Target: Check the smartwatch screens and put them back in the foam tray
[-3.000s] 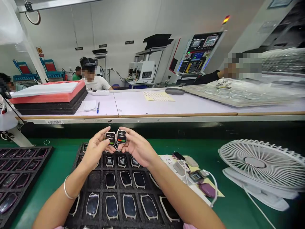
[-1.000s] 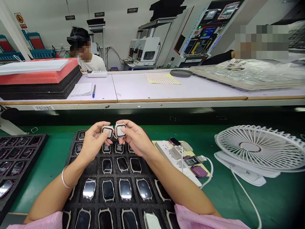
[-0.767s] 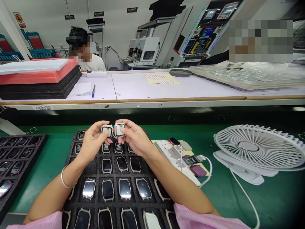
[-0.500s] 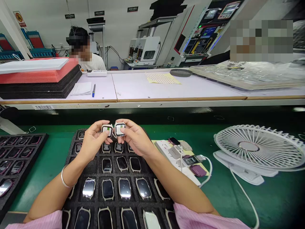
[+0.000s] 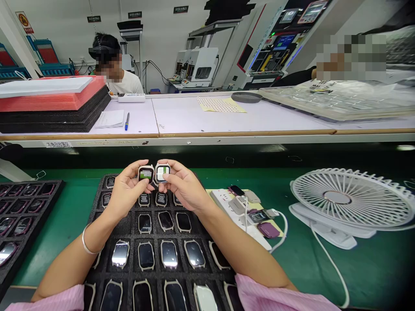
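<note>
Left hand [image 5: 125,196]: grips one watch unit, the left watch body [image 5: 146,173], by its edges, thumb at the lower rim; screen lit, green bar showing.
Right hand [image 5: 183,185]: grips a second unit, the right watch body [image 5: 162,172], same pinch; screen lit, white w/ green patch.
Position of units: both raised above the far rows of the foam tray [image 5: 129,224], side by side, nearly touching, screens facing the camera.
Tray status: most pockets filled. Far rows [image 5: 144,199] show lit screens w/ text; nearer rows [image 5: 145,255] show dark or reflective glass, no display seen. A few pockets near the left hand look vacant, partly hidden by the wrist; cannot confirm.
Progress, est.: judging by lit vs dark screens, only the far part of the tray appears handled; the bulk of the nearer rows appears left. Two units under check at present, not yet back in pockets.
Second tray [image 5: 22,211]: on the left of the green worktop [image 5: 324,268], also loaded w/ units, pinkish casings; status unreadable.
Right of tray: power strip w/ chargers [image 5: 249,214], cables, white desk fan [image 5: 350,205].
Others: a person seated at the far bench [image 5: 207,121], apart from this station.
Bracelet [image 5: 86,246]: on left wrist, clear of units.
</note>
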Demonstrator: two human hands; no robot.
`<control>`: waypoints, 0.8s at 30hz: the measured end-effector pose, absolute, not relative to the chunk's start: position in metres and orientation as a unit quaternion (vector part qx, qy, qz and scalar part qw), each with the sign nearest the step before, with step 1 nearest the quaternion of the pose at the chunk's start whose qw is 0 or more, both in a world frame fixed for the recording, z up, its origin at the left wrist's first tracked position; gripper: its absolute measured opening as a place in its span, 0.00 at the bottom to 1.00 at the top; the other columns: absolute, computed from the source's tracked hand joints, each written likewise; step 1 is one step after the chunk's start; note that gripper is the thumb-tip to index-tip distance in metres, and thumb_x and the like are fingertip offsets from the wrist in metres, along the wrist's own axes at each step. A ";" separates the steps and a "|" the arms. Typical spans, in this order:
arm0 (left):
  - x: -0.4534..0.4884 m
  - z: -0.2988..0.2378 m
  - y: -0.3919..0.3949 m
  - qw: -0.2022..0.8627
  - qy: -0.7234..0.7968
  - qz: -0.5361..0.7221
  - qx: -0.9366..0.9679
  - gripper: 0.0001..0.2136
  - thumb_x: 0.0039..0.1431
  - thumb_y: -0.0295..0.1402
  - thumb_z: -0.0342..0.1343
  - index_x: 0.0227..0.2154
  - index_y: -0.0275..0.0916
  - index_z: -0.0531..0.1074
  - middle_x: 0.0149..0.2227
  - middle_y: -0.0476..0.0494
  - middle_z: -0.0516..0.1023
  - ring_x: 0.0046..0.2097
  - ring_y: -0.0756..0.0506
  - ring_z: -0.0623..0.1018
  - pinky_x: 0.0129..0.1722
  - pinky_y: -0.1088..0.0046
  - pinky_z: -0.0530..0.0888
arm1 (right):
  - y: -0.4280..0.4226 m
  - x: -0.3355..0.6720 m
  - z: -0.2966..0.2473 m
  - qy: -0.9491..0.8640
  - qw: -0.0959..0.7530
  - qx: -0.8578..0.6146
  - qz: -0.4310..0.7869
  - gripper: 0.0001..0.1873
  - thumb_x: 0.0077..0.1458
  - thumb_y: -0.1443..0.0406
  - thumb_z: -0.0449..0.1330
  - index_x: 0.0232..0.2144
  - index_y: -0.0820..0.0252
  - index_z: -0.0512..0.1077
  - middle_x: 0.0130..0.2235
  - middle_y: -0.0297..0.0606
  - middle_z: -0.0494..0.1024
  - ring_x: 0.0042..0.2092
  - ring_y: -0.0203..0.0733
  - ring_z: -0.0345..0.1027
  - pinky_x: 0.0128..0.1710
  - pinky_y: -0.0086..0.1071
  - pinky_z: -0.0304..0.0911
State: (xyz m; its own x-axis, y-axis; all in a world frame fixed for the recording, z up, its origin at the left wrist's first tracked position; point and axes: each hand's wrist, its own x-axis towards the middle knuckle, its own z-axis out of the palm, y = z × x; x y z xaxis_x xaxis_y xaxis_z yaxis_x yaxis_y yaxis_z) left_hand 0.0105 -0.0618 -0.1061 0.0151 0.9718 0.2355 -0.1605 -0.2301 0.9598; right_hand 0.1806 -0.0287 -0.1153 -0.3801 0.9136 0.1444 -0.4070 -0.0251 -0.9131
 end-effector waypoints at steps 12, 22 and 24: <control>0.009 -0.105 -0.062 0.489 0.403 0.592 0.498 0.17 0.57 0.41 0.62 0.46 0.38 0.75 0.35 0.47 0.78 0.24 0.51 0.79 0.24 0.76 0.77 | -0.027 0.181 -0.116 -0.473 0.494 -0.251 0.685 0.16 0.51 0.61 0.67 0.43 0.56 0.73 0.32 0.30 0.76 0.23 0.33 0.69 0.25 0.30 0.64; 0.010 -0.103 -0.064 0.489 0.398 0.582 0.513 0.19 0.52 0.30 0.63 0.49 0.38 0.74 0.37 0.48 0.79 0.26 0.51 0.81 0.27 0.75 0.79 | -0.028 0.182 -0.115 -0.481 0.497 -0.248 0.679 0.16 0.50 0.63 0.66 0.43 0.57 0.73 0.31 0.30 0.76 0.24 0.33 0.69 0.26 0.30 0.64; 0.010 -0.104 -0.064 0.487 0.396 0.584 0.515 0.19 0.53 0.30 0.62 0.49 0.38 0.74 0.38 0.48 0.78 0.26 0.51 0.81 0.26 0.76 0.79 | -0.028 0.183 -0.114 -0.482 0.497 -0.245 0.679 0.17 0.49 0.65 0.65 0.43 0.57 0.73 0.32 0.30 0.76 0.24 0.33 0.69 0.26 0.30 0.64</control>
